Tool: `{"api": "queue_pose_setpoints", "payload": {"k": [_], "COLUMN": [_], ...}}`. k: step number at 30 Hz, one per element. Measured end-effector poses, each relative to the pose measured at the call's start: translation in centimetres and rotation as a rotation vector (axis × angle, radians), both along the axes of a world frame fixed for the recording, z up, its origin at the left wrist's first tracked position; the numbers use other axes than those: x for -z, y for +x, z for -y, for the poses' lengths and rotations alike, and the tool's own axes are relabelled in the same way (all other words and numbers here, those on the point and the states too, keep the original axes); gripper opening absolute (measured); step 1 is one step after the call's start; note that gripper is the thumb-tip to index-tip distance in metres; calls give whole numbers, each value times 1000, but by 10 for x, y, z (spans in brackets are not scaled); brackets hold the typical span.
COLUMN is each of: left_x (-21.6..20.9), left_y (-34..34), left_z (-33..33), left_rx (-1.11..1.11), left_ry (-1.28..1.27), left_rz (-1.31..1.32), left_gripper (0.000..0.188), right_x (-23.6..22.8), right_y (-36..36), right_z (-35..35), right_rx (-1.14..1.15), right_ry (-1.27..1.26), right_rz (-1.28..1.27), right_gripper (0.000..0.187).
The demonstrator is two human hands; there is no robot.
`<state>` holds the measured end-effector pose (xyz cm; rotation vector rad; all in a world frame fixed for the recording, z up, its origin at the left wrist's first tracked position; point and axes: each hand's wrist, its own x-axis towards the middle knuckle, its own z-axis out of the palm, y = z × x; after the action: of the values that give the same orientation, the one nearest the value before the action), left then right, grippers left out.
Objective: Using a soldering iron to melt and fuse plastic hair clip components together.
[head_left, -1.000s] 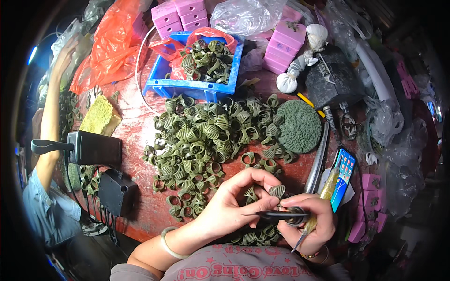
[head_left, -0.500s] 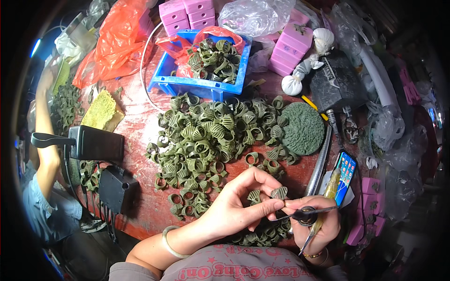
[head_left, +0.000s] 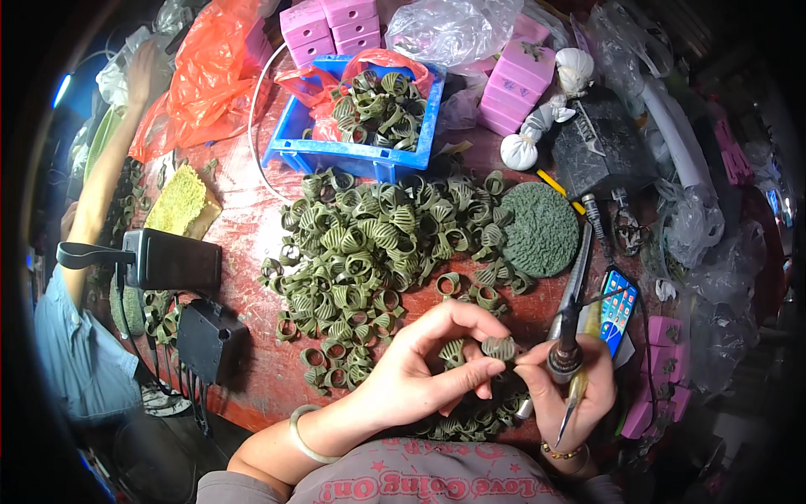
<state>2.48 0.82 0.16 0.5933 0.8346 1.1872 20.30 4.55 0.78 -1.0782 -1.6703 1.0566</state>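
My left hand (head_left: 428, 361) pinches a green striped ring (head_left: 499, 349), which looks like wax, between thumb and fingers. A second ring (head_left: 452, 353) shows in the gap of that hand; whether it is held I cannot tell. My right hand (head_left: 583, 386) is closed round a dark pen-like tool (head_left: 567, 349), which stands tilted up with a cable at its top, and a yellowish-handled tool (head_left: 578, 388) with a pointed metal tip toward me. The right thumb and forefinger are close beside the held ring. A heap of similar rings (head_left: 361, 239) lies beyond my hands.
Behind the heap stands a blue bin (head_left: 353, 158) with more rings. A round green textured pad (head_left: 541, 231), a phone (head_left: 617, 315) and a black box (head_left: 604, 151) are at right. Pink blocks (head_left: 516, 88) stand behind. At left are black devices (head_left: 172, 259) and another person's arm (head_left: 105, 193).
My right hand has turned the dark tool from lying crosswise to pointing up and away, and its fingers have drawn slightly right. The other person's arm has reached farther forward.
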Motion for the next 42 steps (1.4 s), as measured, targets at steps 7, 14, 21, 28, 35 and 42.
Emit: {"api": "queue_pose_setpoints", "payload": {"k": [7,14,21,28,35,42], "left_x": [-6,-3,6,10,8,7], "left_y": [-19,-27,-26,-24,-25,-26], "left_z": [-4,-2,-2,-2,-2,-1], "left_rx": [-170,-191,-214,-224,-210,-220], "left_ry": [-59,-60,-32,47,32,26], "left_rz": [-119,-114,-125,-108,-122,-106], "left_gripper": [27,30,31,31,30,31], "right_x": [-9,-13,-13,-12,-11,-14], "right_y": [15,21,20,21,20,22], "right_z": [-14,-25,-21,-22,-22,-20], "right_rx": [137,65,19,16,10,-8], "right_ry": [174,385,342,355,352,333], "right_rz": [250,433,473,498,501,522], "right_gripper": [42,43,47,47,48,47]}}
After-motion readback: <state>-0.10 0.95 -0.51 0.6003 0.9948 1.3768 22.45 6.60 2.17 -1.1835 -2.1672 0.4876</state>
